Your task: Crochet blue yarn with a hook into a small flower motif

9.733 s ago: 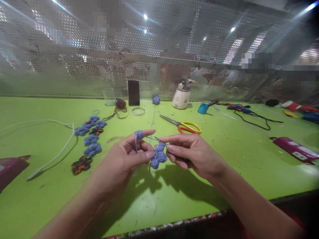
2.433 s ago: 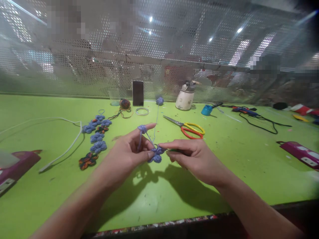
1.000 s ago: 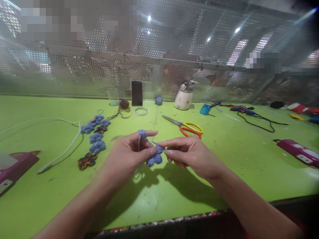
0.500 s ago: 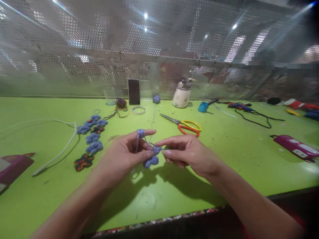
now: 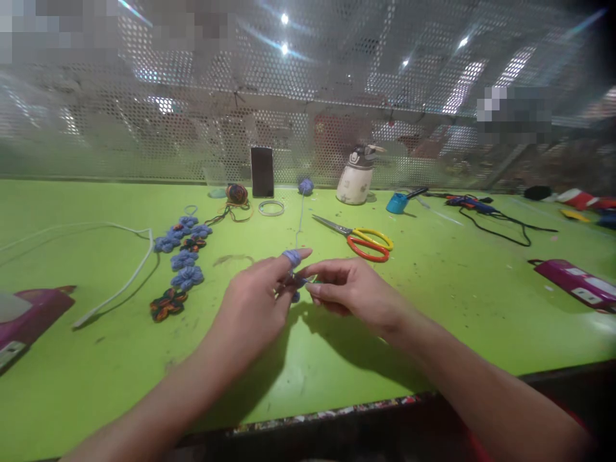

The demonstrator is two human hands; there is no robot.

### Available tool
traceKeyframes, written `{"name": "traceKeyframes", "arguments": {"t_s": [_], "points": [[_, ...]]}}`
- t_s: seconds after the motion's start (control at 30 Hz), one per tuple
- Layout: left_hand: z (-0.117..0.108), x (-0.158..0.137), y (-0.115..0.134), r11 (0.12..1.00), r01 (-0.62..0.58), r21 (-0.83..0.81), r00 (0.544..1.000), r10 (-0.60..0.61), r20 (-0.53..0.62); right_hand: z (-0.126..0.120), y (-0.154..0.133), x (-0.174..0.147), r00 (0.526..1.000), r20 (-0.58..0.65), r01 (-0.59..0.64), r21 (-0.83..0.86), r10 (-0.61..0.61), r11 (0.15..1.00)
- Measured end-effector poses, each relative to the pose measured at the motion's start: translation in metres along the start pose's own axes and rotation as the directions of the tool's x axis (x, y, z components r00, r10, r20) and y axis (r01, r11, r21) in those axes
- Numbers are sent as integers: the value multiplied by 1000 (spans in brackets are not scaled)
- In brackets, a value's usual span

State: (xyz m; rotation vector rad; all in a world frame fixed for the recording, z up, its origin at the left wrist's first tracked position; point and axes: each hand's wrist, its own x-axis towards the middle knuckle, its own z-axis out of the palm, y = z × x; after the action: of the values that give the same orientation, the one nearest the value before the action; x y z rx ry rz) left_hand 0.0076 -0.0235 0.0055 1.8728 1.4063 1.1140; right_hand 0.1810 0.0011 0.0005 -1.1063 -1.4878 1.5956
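My left hand (image 5: 257, 292) is closed on a small blue-purple crochet flower (image 5: 296, 297), mostly hidden behind the fingers. Blue-purple yarn is wrapped around its raised index finger and runs back to a yarn ball (image 5: 305, 186) near the mesh panel. Pinched in my right hand (image 5: 359, 292) is a thin crochet hook (image 5: 310, 280) with a bit of green at the grip; its tip meets the yarn work at my left fingertips. Scissors (image 5: 359, 237) with yellow and red handles lie open just beyond my right hand.
Left of my hands lie several finished crochet flowers (image 5: 187, 277) and a white cable (image 5: 129, 276). Along the back stand a phone (image 5: 262, 172), a multicoloured yarn ball (image 5: 237, 194) and a bottle (image 5: 355, 183). To the right are a blue pot (image 5: 397, 203) and a purple power strip (image 5: 572, 282).
My left hand has rolled over, turning its back upward and covering most of the flower. The right hand with the hook stays close by. The whole view has shifted slightly.
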Motion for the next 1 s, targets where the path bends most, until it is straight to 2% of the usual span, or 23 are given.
{"name": "traceKeyframes", "arguments": {"t_s": [0.07, 0.13, 0.2, 0.27, 0.33, 0.4, 0.53, 0.73, 0.87, 1.0], "points": [[3, -2, -1, 998, -66, 7, 990, 66, -121, 5, 3, 0, 999, -34, 33, 132, -28, 991], [2, -2, -2, 984, -15, -175, 989, -11, -149, 8, 6, -1, 996, -45, 80, 244, -71, 966], [0, 0, -2, 878, 104, -468, 987, -148, -60, 10, 7, -2, 991, -51, 132, 306, -122, 943], [-4, 2, -2, 711, 199, -674, 974, -218, 58, 9, 7, -4, 981, -55, 192, 304, -184, 933], [-7, 5, -2, 609, 251, -752, 963, -232, 133, 7, 7, -5, 968, -50, 251, 258, -246, 933], [-10, 6, -1, 572, 287, -768, 955, -236, 180, 4, 7, -6, 953, -38, 303, 197, -302, 932], [-13, 6, 1, 555, 321, -768, 944, -251, 213, -1, 3, -8, 931, -33, 366, 48, -365, 929], [-15, 3, 5, 572, 303, -762, 947, -273, 172, -8, -1, -11, 886, -48, 444, -201, -461, 873], [-16, 1, 8, 605, 270, -750, 951, -287, 111, -15, -5, -12, 797, 9, 547, -433, -604, 716], [-15, 1, 6, 622, 274, -733, 956, -260, 137, -20, -10, -12, 691, 123, 639, -564, -713, 523]]}}
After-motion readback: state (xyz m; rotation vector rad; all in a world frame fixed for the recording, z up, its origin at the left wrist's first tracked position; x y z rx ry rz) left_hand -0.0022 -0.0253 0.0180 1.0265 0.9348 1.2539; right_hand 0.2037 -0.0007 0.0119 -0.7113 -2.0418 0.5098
